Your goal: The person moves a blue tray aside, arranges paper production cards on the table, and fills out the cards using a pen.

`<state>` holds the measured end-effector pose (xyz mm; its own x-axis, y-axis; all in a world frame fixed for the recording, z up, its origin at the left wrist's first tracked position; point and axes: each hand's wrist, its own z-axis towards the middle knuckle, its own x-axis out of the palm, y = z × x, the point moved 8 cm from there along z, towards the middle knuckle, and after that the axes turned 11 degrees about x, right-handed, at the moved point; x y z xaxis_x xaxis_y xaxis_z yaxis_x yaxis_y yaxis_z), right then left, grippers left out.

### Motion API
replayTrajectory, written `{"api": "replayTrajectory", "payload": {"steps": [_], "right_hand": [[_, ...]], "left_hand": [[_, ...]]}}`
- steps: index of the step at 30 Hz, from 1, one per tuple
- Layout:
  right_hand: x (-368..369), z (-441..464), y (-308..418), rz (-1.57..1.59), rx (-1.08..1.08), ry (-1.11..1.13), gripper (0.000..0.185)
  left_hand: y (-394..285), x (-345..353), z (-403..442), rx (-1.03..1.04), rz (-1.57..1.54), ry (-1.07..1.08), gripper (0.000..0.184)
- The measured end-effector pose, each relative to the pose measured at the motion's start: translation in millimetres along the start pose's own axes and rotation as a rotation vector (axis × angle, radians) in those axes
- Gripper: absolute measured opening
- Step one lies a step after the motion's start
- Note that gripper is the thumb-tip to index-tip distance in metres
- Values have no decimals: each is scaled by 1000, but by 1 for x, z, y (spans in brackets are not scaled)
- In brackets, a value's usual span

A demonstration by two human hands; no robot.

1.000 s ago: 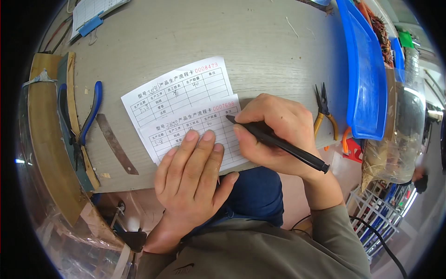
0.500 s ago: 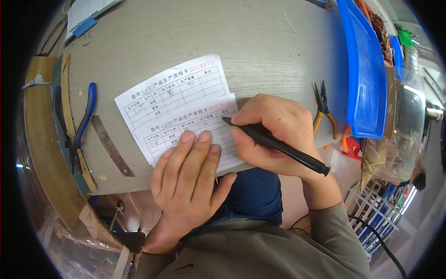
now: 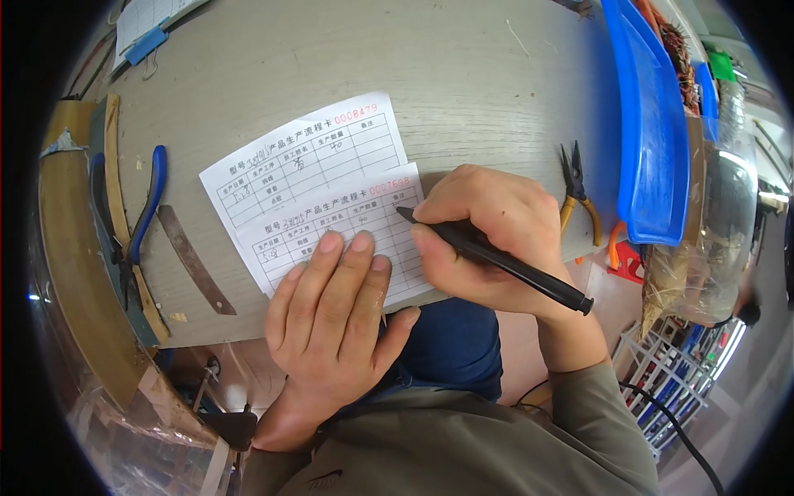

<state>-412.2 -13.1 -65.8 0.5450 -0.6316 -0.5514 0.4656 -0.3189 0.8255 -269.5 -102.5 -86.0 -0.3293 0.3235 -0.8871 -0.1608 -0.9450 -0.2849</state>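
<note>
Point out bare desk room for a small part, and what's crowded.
Widest: far desk, between clipped papers, upper card and blue tray; a pale strand lies there. Smaller: between upper card and yellow-handled pliers, beyond the right hand.
Crowded: left side, with blue-handled pliers and metal strip; near edge, with left hand, pen and lower card.

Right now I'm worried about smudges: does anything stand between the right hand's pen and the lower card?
Nothing visible: the right hand holds the black pen, tip over the lower card; the left hand lies left of that tip.

One wide, head-worn view looks forward and down on the hands [image 3: 335, 326] and table [image 3: 471, 99], close up.
</note>
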Motion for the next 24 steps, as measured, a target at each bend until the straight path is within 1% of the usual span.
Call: {"api": "replayTrajectory", "payload": {"steps": [6,9,12,15,21,24], "right_hand": [[0,1,0,-11,1,5,21],[1,1,1,-7,3,17,21],[0,1,1,-4,-13,40,20],[-1,1,-1,-16,-33,33,18],[-1,0,-2,3,14,-9,21],[0,0,-1,-20,2,3,20]], "left_hand": [[0,0,0,-1,5,0,42],[-1,2,-2,25,-48,19,50],[-1,2,-2,28,-44,30,50],[0,1,0,-2,-4,5,42],[0,1,-1,3,-5,5,42],[0,2,-2,33,-42,24,50]]}}
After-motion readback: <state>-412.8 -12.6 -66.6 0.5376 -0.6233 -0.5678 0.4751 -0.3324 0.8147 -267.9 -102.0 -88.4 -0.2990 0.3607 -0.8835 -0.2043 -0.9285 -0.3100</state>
